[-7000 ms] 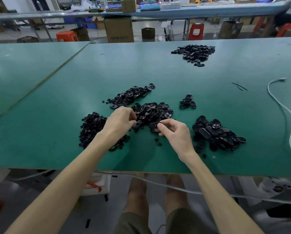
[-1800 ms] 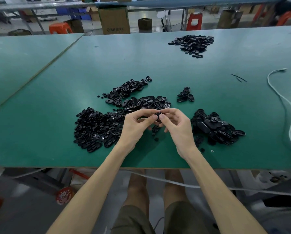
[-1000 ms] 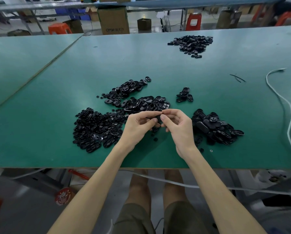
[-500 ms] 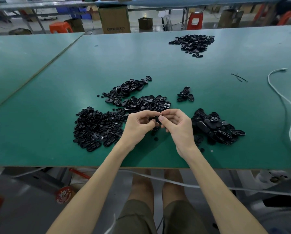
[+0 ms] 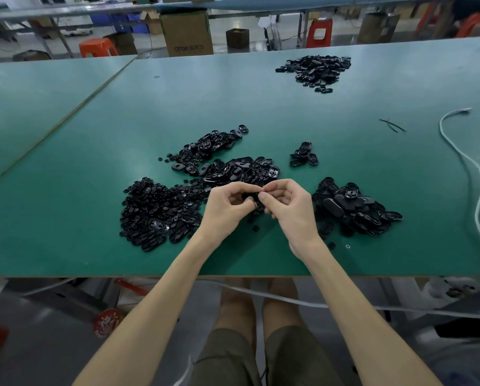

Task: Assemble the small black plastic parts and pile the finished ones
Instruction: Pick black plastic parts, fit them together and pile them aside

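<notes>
My left hand (image 5: 227, 208) and my right hand (image 5: 290, 207) meet above the green table (image 5: 79, 246), fingertips touching. Both pinch one small black plastic part (image 5: 249, 196), mostly hidden by the fingers. A heap of small black pieces (image 5: 155, 213) lies left of my hands. Oval black shells (image 5: 241, 168) lie just behind them. A pile of larger black oval parts (image 5: 355, 207) sits to the right. A little cluster of oval parts (image 5: 304, 154) lies farther back.
Another black pile (image 5: 315, 69) sits far back on the table. A white cable (image 5: 467, 162) curves along the right side, and thin black ties (image 5: 392, 125) lie near it. Cardboard boxes (image 5: 187, 32) and red stools (image 5: 98, 47) stand beyond the table.
Seven seconds ago my hands were apart on the table, the left in the heap. They have since come together and lifted; over the last second they barely move, fingers working the part.
</notes>
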Demonstrator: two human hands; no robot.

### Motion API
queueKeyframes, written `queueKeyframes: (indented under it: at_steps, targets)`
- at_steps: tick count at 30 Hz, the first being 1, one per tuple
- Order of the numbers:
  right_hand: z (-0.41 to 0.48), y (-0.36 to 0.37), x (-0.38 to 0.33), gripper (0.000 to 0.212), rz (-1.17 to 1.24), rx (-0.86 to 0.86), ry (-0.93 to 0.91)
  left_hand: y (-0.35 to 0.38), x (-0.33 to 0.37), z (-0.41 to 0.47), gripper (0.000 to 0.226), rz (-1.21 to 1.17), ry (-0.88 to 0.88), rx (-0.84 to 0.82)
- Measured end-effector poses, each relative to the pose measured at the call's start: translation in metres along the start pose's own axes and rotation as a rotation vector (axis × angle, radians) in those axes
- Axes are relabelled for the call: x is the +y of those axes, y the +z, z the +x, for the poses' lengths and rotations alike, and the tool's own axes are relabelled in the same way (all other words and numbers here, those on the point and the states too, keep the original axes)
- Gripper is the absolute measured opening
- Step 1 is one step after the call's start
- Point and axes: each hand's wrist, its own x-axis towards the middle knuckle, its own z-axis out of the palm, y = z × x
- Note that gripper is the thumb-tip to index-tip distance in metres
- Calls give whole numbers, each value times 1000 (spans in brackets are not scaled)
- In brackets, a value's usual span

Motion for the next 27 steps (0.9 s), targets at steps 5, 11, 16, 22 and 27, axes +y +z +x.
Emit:
queueKeyframes:
  at_steps: [5, 11, 16, 22, 27]
  targets:
    - [-1, 1, -1, 13, 1, -1, 0, 1, -1, 0, 34, -8, -12, 0]
    - [1, -2, -1, 10, 37, 41, -3, -1, -2, 0, 25, -160, -19, -44]
    - [1, -1, 0, 9, 35, 43, -5, -1, -3, 2, 24, -204, -34, -65]
    - [2, -2, 1, 9, 34, 47, -3, -2, -2, 3, 24, -205, -44, -76]
    - [2, -2, 2, 8, 22, 42, -1, -1, -4, 4, 23, -180, -41, -72]
